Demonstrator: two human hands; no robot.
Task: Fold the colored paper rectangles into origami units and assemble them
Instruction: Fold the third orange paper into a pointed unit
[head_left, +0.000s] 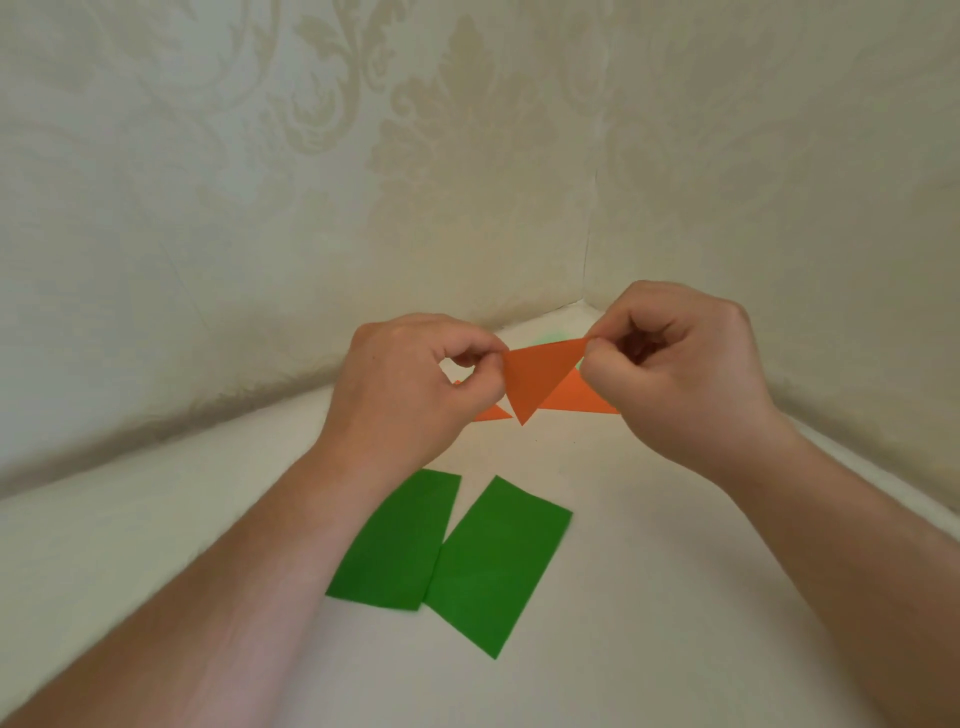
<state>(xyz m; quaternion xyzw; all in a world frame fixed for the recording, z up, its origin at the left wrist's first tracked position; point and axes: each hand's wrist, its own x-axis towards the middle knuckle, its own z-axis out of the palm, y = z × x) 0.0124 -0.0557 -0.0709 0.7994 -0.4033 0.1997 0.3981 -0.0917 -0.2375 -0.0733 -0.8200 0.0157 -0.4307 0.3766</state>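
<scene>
While your left hand (410, 387) and right hand (670, 369) pinch its two upper corners above the white table (649, 597), the orange triangle (532, 376) hangs point down, its long edge running left to right. More orange paper (569, 397) behind it is mostly hidden by your hands. Two green rectangles (447, 556) lie flat near you, touching at one corner, the table bare to their right.

Paper rectangles (447, 551) (side by side) on table (675, 597)
</scene>
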